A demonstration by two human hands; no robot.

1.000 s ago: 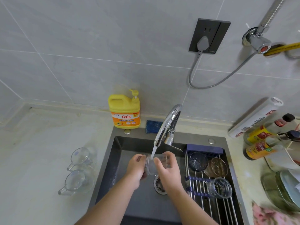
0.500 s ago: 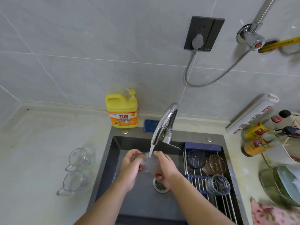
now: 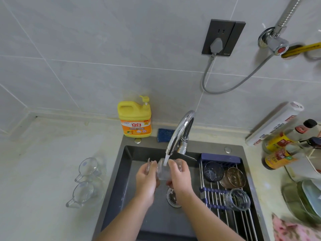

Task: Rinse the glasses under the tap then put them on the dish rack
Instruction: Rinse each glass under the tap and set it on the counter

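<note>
A clear glass (image 3: 162, 171) is held over the dark sink (image 3: 126, 171) under running water from the chrome tap (image 3: 180, 131). My left hand (image 3: 145, 181) grips its left side and my right hand (image 3: 180, 178) grips its right side. Two clear handled glasses (image 3: 88, 166) (image 3: 83, 193) lie on the counter left of the sink. On the dish rack (image 3: 215, 193) across the sink's right side stand a dark glass (image 3: 212, 171), a brown glass (image 3: 234, 177) and a clear ribbed glass (image 3: 237, 199).
A yellow detergent bottle (image 3: 134, 117) and a blue sponge (image 3: 164, 134) stand behind the sink. Sauce bottles (image 3: 281, 150), a white roll box (image 3: 274, 122) and a glass dish (image 3: 305, 200) crowd the right counter. A pink cloth (image 3: 295, 230) lies at the bottom right.
The glass has been turned between both hands under the stream, staying in the same spot over the sink. The view shifted slightly.
</note>
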